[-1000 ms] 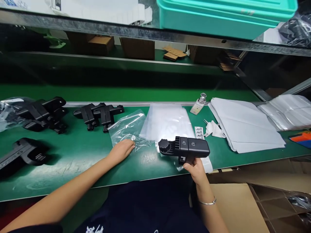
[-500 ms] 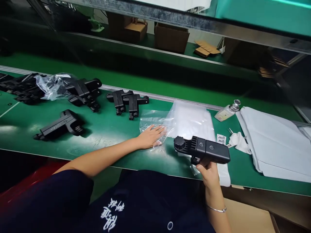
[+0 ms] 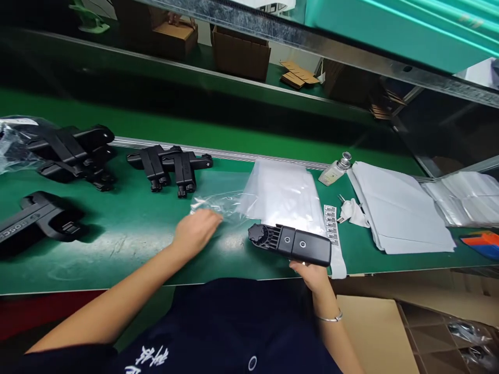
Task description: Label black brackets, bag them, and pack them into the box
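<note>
Black moulded plastic bracket [image 3: 291, 244], long boxy body with two round screw recesses on top, ribbed section and a knurled round knob at its left end; held just above the near edge of the green work mat [image 3: 128, 228], right hand [image 3: 312, 272] gripping it from underneath, fingers closed round its lower part; left hand [image 3: 197, 231] rests on a crumpled clear plastic bag [image 3: 218, 203], fingers curled onto the film; bag lies just left of a stack of flat clear bags [image 3: 284, 192]; strip of small printed labels [image 3: 331, 223] right of the bracket; more black brackets [image 3: 169, 165] lie far left on the mat.
</note>
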The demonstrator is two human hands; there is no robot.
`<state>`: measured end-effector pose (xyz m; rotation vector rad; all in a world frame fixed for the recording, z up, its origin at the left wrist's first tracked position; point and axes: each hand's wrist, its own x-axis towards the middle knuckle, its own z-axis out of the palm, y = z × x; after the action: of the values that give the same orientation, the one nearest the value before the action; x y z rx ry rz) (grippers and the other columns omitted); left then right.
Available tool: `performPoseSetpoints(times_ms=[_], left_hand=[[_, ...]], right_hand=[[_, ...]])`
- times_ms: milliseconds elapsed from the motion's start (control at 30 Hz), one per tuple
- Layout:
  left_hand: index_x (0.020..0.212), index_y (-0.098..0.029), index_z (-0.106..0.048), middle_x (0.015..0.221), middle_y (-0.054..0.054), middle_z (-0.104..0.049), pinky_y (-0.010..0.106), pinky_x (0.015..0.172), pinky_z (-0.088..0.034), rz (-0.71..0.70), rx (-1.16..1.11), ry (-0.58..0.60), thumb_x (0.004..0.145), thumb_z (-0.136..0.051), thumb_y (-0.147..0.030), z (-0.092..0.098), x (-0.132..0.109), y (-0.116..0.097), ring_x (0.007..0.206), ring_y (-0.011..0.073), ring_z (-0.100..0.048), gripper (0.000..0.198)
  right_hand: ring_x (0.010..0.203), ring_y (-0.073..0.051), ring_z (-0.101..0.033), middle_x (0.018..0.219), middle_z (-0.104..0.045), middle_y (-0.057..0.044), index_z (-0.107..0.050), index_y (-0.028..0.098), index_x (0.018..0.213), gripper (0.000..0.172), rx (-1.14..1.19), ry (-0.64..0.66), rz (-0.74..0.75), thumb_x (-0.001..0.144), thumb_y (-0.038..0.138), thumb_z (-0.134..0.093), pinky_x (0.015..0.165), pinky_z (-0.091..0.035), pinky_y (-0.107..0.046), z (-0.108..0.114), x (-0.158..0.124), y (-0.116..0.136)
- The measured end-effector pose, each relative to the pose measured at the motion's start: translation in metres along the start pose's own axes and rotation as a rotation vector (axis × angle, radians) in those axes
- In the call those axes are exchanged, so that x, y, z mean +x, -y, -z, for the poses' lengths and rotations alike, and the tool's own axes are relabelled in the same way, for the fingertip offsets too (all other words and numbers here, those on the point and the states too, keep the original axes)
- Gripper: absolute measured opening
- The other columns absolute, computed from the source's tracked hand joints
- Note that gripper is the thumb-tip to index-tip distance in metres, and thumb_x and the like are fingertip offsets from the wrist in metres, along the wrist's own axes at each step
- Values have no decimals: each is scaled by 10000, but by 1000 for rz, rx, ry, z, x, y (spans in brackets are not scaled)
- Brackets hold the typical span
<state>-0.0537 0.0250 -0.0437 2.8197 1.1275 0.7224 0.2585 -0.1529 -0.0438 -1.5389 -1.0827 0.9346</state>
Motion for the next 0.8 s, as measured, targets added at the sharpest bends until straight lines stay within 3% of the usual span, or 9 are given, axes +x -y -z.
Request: performPoseSetpoints(times_ms=[100,233,400,600,800], left_hand=[[927,-211,-665,784,39,-695,276,652,-494,-78,-126,135,1029,-357,-273,-5,-4,-4,744,181,-656,330],[927,-195,-647,829,54,-713,286,692,-494,40,-102,65,1030,-365,-317,-4,3,-8,793,195,-671,324],[932,-207,-654,828,45,-719,285,671,-481,23,-119,120,1025,-359,-303,-5,16,-17,778,196,-672,324],[924,-213,-660,817,45,-720,285,653,-478,53,-107,156,1016,-372,-296,-10,17,-23,777,200,-676,314],[918,-211,-662,819,55,-717,299,652,-485,85,-106,167,1005,-373,-300,-7,19,-24,782,216,-681,314]], right_hand=[[1007,-327,-700,1081,-749,-131,-702,197,1102,562,-48,-4,34,655,497,-864,919,-564,-483,0,1,9],[1003,-325,-701,1068,-752,-126,-704,197,1067,550,-71,1,33,651,520,-861,928,-559,-488,0,0,5],[940,-314,-715,989,-766,-113,-710,199,1031,521,-35,7,-2,658,535,-854,851,-589,-461,0,-4,-6],[1014,-326,-702,1082,-749,-120,-672,213,1152,597,-20,3,47,666,503,-861,933,-564,-499,1,-4,-5],[945,-319,-713,965,-757,-103,-703,213,1031,545,40,11,4,631,542,-873,866,-590,-474,4,-4,-1]])
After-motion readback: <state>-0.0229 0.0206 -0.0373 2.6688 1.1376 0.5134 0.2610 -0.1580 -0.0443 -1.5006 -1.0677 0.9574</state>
